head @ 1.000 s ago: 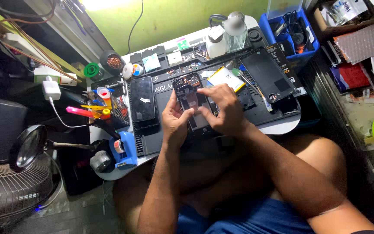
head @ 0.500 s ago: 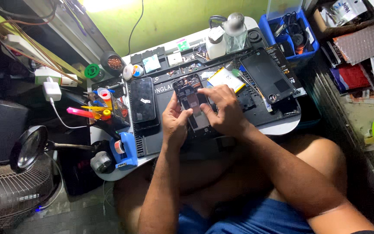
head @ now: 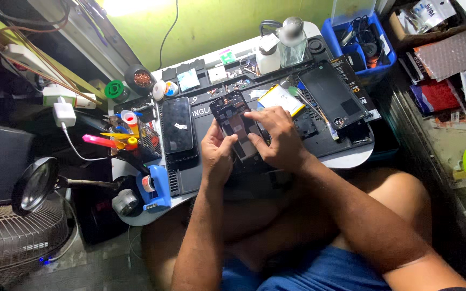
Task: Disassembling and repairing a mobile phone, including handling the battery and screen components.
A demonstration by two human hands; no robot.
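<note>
A: Black mat (head: pixel 319 141) over most of a white tabletop (head: pixel 351 159), and both hands in the middle of it. What have they got?

B: An opened phone (head: pixel 233 121), its insides showing, lying tilted on the mat. The left hand (head: pixel 218 153) curls around its lower left edge, thumb laid on the body. The right hand (head: pixel 276 137) comes in from the right, fingers bent, fingertips pressing on the phone's middle. Both hands are half closed against it, neither fully wrapped round.

A: Room around them?

B: Little. Just left of the left hand lies a second phone (head: pixel 177 125), dark screen up, near but apart. Right of the right hand lies a back cover (head: pixel 331 96), flat, reaching toward the tabletop's far right edge. Between that and the opened phone sits a battery (head: pixel 281 99), white and yellow, just beyond the right fingers. The only bare mat is the strip beside the right wrist.

A: Edges?

B: The near edge is rounded, and the forearms cross it. A blue tape holder (head: pixel 155 186) sits at the near left corner. Along the far edge stand two bottles (head: pixel 291 40), side by side. A blue bin (head: pixel 360 40) touches the far right corner.

A: Counts?

B: Two phones, one back cover, one battery, two bottles. Off the left edge are one magnifier (head: pixel 34 183) and one fan (head: pixel 12 237).
</note>
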